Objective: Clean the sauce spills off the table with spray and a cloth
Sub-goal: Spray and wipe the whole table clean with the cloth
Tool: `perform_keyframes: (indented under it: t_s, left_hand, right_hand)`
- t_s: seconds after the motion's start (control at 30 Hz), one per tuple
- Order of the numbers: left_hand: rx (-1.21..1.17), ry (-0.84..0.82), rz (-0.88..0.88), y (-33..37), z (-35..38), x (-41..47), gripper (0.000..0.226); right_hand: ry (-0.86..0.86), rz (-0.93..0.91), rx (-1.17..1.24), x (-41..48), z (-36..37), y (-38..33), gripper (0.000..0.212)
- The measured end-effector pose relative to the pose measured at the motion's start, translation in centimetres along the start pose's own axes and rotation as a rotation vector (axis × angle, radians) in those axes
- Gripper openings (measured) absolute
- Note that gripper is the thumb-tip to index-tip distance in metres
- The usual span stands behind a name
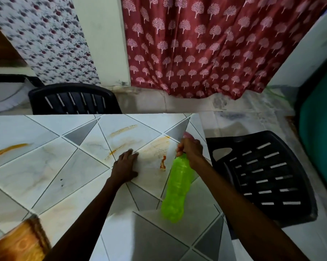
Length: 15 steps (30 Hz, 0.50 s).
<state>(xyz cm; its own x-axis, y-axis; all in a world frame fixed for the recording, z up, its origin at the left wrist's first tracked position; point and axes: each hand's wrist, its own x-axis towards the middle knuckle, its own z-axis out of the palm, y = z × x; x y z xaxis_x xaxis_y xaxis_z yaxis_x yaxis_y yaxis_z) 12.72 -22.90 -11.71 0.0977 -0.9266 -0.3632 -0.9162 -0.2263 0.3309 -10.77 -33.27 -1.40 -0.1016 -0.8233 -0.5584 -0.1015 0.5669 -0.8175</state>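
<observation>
Your right hand (190,148) has its fingers curled tight around the neck of the green spray bottle (176,189), just under the pinkish spray head (187,135) that pokes out above your knuckles. The bottle hangs tilted, its base swung back toward you and its head aimed away over the far right corner of the table (46,178). It appears to be held off the surface, though you cannot be sure of that from this angle.

Your left hand (126,164) lies palm down on the tabletop, fingers stretched forward and slightly spread, gripping nothing. The fingertips (129,152) reach the near end of an orange streak (115,149).

Between your 2 hands sits a small, thick red-orange sauce blot (163,162), with a wider pale orange smear (157,146) spread beyond it. A further streak (123,129) lies nearer the far edge, and a long orange one (8,149) sits well apart at the left side of the table. No cloth shows in this view.

The tabletop is white marbled tile with grey triangles. At your near left corner a blurred wooden-looking brown object (17,242) juts into view. 1 black plastic chair (74,99) stands at the far side of the table, and a 2nd black chair (262,176) stands just beside its right edge. A red curtain (206,44) with a pale tree print hangs behind.
</observation>
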Motion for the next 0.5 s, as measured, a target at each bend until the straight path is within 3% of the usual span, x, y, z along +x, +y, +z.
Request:
perform_keyframes:
  t_s: [0.1, 0.23, 0.5]
  left_hand:
    - [-0.093, 0.044, -0.044, -0.1, -0.2, -0.5, 0.099]
    - [-0.100, 0.126, -0.151, -1.2, -0.7, -1.4, 0.097]
    - [-0.188, 0.246, -0.356, -6.6, -0.6, -5.8, 0.100]
  right_hand:
    - [-0.059, 0.024, 0.052, -0.5, 2.8, -0.1, 0.014]
    - [-0.151, 0.065, 0.103, -1.5, 7.0, -0.2, 0.010]
    - [-0.376, 0.018, -0.134, -6.0, 14.7, -0.3, 0.015]
